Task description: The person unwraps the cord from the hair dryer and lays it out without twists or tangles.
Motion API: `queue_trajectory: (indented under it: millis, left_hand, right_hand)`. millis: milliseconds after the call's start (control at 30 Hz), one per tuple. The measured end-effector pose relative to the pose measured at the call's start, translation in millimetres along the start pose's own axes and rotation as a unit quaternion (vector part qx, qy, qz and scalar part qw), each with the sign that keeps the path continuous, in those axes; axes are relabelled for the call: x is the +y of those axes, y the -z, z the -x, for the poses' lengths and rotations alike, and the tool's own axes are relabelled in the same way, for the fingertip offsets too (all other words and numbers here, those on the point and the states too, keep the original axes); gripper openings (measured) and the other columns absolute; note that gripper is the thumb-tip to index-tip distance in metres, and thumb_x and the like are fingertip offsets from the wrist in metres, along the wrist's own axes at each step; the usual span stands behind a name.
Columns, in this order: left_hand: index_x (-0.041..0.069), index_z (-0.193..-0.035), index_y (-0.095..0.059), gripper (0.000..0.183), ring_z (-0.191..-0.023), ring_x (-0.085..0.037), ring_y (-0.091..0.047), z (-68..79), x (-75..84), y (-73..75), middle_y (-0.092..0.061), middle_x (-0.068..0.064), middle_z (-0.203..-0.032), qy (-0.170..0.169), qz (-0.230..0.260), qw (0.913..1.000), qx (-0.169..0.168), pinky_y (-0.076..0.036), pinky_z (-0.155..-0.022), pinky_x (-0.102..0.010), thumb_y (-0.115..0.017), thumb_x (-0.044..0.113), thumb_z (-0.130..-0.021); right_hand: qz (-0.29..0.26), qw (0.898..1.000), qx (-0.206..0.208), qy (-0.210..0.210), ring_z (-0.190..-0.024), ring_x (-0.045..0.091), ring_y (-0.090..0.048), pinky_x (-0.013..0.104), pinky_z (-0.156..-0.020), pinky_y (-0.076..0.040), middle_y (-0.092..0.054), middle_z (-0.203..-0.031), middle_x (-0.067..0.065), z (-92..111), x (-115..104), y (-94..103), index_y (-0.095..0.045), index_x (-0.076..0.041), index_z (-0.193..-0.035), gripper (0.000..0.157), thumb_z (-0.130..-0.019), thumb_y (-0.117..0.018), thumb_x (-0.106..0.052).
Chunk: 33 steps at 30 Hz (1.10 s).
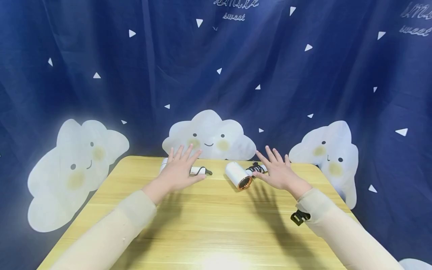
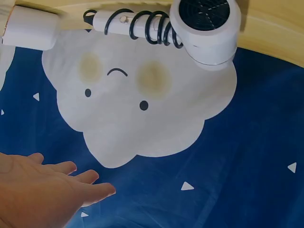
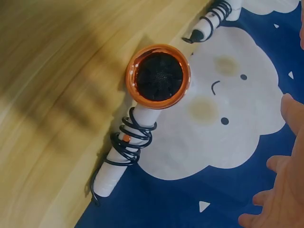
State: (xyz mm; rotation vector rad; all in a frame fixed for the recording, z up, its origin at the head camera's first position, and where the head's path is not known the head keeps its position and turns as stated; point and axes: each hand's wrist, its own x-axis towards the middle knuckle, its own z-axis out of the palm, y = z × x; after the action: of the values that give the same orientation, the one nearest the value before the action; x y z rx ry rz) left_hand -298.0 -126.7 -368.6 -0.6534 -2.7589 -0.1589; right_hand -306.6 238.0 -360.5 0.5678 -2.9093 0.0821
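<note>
Two white hair dryers lie near the far edge of the table. One hair dryer (image 1: 236, 173) has a copper-coloured ring; its handle is wrapped in black cord (image 3: 130, 142) in the right wrist view. The other hair dryer (image 2: 211, 45), also with cord around its handle, is partly hidden behind my left hand in the head view. My left hand (image 1: 177, 172) is held above the table with fingers spread, holding nothing. My right hand (image 1: 278, 174) is likewise raised with spread fingers, beside the copper-ringed dryer's handle, and holds nothing.
The wooden table (image 1: 209, 221) stretches toward me, with shadows of both arms on it. Behind it hangs a dark blue curtain (image 1: 216, 90) with white clouds and triangles. A black strap buckle (image 1: 300, 216) sits at my right wrist.
</note>
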Motion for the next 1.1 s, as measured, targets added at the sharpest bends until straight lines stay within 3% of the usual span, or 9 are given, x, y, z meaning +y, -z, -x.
queue_trajectory:
  millis: [133,267,467,633,800,900,1100]
  left_hand:
    - [0.032,-0.148,-0.013,0.086,-0.138,-0.037,0.002,-2.7,1.9,-4.1,-0.002,-0.006,-0.154,-0.002,0.007,1.0000,0.002,0.015,-0.106,-0.055,-0.039,0.075,-0.078]
    - [0.033,-0.147,-0.011,0.086,-0.138,-0.037,0.003,-4.4,4.3,-9.4,-0.002,-0.006,-0.154,-0.003,0.004,1.0000,-0.002,0.012,-0.106,-0.057,-0.036,0.077,-0.078]
    - [0.034,-0.147,-0.009,0.087,-0.138,-0.037,0.002,-6.5,8.3,-13.1,-0.003,-0.007,-0.154,0.001,0.000,0.9999,-0.010,0.007,-0.106,-0.059,-0.031,0.080,-0.077]
    - [0.033,-0.147,-0.009,0.086,-0.138,-0.037,0.001,-7.8,9.8,-16.1,-0.003,-0.006,-0.154,0.003,-0.001,0.9999,-0.013,0.005,-0.107,-0.059,-0.032,0.078,-0.078]
    - [0.034,-0.147,-0.009,0.084,-0.138,-0.035,0.002,-8.8,10.0,-21.8,-0.001,-0.005,-0.154,0.004,0.006,0.9999,-0.011,0.004,-0.107,-0.059,-0.035,0.076,-0.079]
    - [0.033,-0.147,-0.009,0.085,-0.138,-0.034,0.004,-9.3,12.3,-24.2,0.000,-0.005,-0.154,0.009,0.014,0.9997,-0.018,0.007,-0.107,-0.057,-0.032,0.077,-0.079]
    - [0.034,-0.147,-0.007,0.086,-0.138,-0.034,0.006,-10.7,19.5,-35.9,0.001,-0.005,-0.154,0.014,0.029,0.9988,-0.039,0.011,-0.107,-0.056,-0.031,0.078,-0.078]
  right_hand:
    - [-0.003,1.000,-0.003,-0.004,-0.138,0.040,-0.003,0.070,-0.100,-0.001,-0.001,-0.153,0.015,-1.2,2.0,-2.5,-0.009,-0.032,-0.148,0.079,-0.084,-0.035,-0.070]
    - [0.000,1.000,-0.002,-0.005,-0.137,0.040,-0.004,0.070,-0.100,-0.001,-0.002,-0.153,0.016,-2.1,4.5,-5.4,-0.011,-0.030,-0.148,0.079,-0.084,-0.030,-0.072]
    - [-0.005,1.000,0.002,-0.001,-0.136,0.042,-0.007,0.070,-0.100,-0.002,-0.004,-0.153,0.016,-4.7,7.8,-11.0,-0.012,-0.029,-0.148,0.075,-0.087,-0.036,-0.066]
    - [0.000,1.000,-0.003,-0.004,-0.137,0.041,-0.006,0.070,-0.100,-0.003,-0.004,-0.153,0.016,-5.7,8.3,-14.6,-0.012,-0.029,-0.148,0.076,-0.086,-0.032,-0.068]
    - [-0.008,1.000,-0.005,-0.009,-0.137,0.041,-0.006,0.070,-0.100,-0.002,-0.005,-0.153,0.017,-7.2,7.6,-17.9,-0.015,-0.027,-0.148,0.072,-0.089,-0.042,-0.059]
    - [-0.015,1.000,-0.006,-0.009,-0.137,0.042,-0.006,0.070,-0.100,-0.002,-0.005,-0.152,0.017,-8.6,7.7,-21.4,-0.017,-0.026,-0.148,0.070,-0.090,-0.046,-0.053]
    - [-0.016,1.000,-0.008,-0.003,-0.136,0.042,-0.009,0.070,-0.100,-0.005,-0.005,-0.152,0.017,-9.6,9.6,-28.1,-0.019,-0.023,-0.147,0.071,-0.089,-0.038,-0.060]
